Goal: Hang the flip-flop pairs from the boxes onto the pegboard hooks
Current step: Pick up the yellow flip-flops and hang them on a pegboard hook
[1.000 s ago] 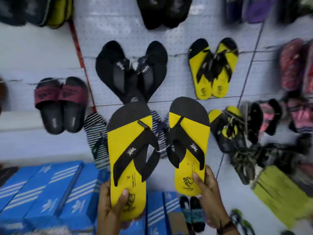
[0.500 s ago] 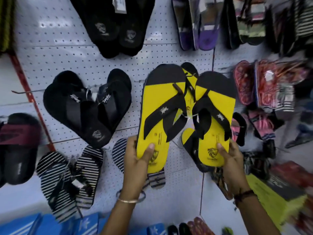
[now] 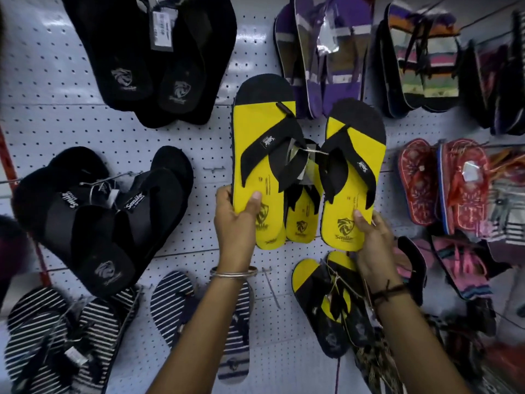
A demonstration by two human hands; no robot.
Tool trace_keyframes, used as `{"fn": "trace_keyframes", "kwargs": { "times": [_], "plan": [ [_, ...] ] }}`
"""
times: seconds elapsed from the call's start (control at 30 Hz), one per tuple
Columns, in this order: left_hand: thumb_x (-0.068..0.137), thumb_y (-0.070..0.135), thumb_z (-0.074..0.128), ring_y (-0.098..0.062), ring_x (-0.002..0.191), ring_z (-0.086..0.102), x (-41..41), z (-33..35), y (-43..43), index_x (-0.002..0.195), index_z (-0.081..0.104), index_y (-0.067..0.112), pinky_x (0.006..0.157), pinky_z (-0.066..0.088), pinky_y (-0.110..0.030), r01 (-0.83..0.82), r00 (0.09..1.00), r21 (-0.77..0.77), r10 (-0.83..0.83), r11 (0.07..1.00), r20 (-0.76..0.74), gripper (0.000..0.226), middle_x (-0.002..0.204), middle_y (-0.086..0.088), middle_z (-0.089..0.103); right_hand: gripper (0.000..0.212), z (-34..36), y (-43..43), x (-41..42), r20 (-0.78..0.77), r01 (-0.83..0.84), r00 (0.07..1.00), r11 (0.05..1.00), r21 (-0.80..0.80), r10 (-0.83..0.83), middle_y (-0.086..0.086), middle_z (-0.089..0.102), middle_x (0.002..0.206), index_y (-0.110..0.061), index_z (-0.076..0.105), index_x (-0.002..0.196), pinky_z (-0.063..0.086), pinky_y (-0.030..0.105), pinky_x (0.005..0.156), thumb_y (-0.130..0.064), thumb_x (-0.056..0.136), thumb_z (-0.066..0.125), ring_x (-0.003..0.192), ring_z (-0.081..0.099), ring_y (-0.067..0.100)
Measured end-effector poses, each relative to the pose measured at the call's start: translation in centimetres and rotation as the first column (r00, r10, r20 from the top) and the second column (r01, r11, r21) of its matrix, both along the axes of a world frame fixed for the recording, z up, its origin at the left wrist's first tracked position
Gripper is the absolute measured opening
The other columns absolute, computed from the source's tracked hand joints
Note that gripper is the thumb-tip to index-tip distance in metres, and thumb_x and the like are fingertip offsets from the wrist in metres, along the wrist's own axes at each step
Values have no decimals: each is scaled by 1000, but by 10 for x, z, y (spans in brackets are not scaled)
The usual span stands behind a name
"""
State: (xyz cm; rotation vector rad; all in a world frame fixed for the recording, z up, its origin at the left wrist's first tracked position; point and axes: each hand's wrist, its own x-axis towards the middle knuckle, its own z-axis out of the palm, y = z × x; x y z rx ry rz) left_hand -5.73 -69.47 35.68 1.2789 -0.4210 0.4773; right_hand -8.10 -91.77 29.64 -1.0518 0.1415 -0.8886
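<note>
Flip-flops with yellow foam footbeds, black toes and black straps (image 3: 264, 166) are being held up as a pair. Nearest, the left hand (image 3: 235, 223) is gripping one heel, fingers (image 3: 253, 201) clamped on it; the right hand (image 3: 375, 237) is clamping the other heel. A string is joining their straps. Beyond them, a smaller yellow pair (image 3: 302, 214) is already hanging on the white pegboard (image 3: 85, 120), among many hung pairs. This pair is not yet hooked; any boxes are out of view.
</note>
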Motion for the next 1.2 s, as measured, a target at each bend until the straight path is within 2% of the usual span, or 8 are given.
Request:
{"fn": "trace_keyframes", "kwargs": {
  "times": [0.13,0.33,0.43,0.63,0.77,0.93,1.07,1.2],
  "plan": [
    [84,18,65,-27,91,66,16,3,-21,100,56,18,86,54,-52,-46,999,-31,46,998,2,18,94,-2,68,63,-3,-18,24,-15,-73,997,995,74,74,10,48,144,-16,37,143,42,49,105,-20,86,65,127,51,31],
    [80,22,66,-29,93,66,41,-4,-33,93,57,25,89,53,-53,-104,993,-57,102,993,-52,16,96,-4,68,70,-4,-21,51,-50,-80,995,994,79,84,11,41,150,-17,42,139,35,54,111,-30,77,73,135,42,32],
    [79,24,65,-31,91,65,53,-10,-36,95,55,23,87,53,-54,-137,990,-47,135,989,-42,18,93,-4,67,60,-5,-17,61,-75,-47,996,997,59,51,10,33,154,-13,40,140,31,51,114,-20,86,65,141,33,28],
    [87,14,62,-19,78,58,76,-28,-50,100,49,14,81,50,-41,-185,983,-51,185,981,-15,18,89,-1,60,53,-17,-5,80,-73,-42,996,999,-17,41,10,34,153,-13,38,140,31,32,105,-18,91,59,142,30,23],
    [89,13,59,-19,84,58,93,-49,-60,98,50,18,83,50,-39,-115,993,-38,114,993,-14,14,91,1,60,57,-32,-2,95,-99,-49,994,998,-35,46,10,27,157,-13,32,143,28,35,109,-19,92,56,145,25,24],
    [91,8,54,-6,88,61,114,-76,-68,113,48,2,76,50,-13,-15,998,-58,11,998,-58,24,105,-7,58,57,-47,-4,109,-127,-94,988,994,-57,86,10,26,158,-13,31,144,30,36,111,-18,93,55,144,26,24],
    [92,8,53,5,86,60,125,-94,-76,110,44,11,74,48,-9,25,997,34,-22,999,-70,21,103,-2,58,49,-54,-5,117,-115,-78,991,988,-134,62,22,48,138,-20,38,135,39,39,101,-16,91,59,118,51,23],
    [88,18,58,-9,98,60,131,-107,-82,124,30,17,84,51,-31,44,994,102,-33,994,-106,45,110,-3,60,45,-59,-7,124,-104,-8,995,975,-221,-15,5,60,106,-20,44,130,45,39,92,-14,89,61,98,59,14]
  ]
}}
